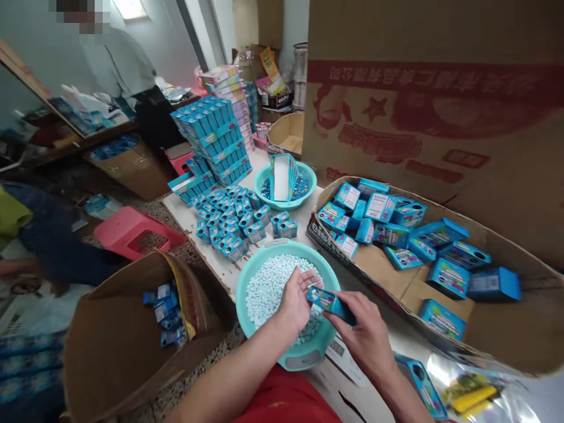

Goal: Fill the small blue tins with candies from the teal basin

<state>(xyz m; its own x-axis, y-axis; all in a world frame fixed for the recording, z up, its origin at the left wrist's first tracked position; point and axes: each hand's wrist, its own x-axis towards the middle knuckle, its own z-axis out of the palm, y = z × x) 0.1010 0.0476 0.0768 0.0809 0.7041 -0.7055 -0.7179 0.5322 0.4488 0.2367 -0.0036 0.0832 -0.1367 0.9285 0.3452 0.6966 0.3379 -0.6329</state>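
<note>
My right hand (365, 335) grips a small blue candy box (328, 302), its end pointing at my left palm. My left hand (297, 296) is cupped over a teal bowl (259, 267) filled with small pale blue-white candies (268, 288), fingers curled with a few candies seeming to rest in the palm. The bowl sits on a scale at the near table edge.
A cardboard tray (396, 273) of loose blue boxes lies to the right. Small filled boxes (229, 220) cover the table beyond the bowl, with stacked blue cartons (211, 138) and a second teal bowl (288, 185) behind. An open carton (127, 329) sits at left. Another person stands far left.
</note>
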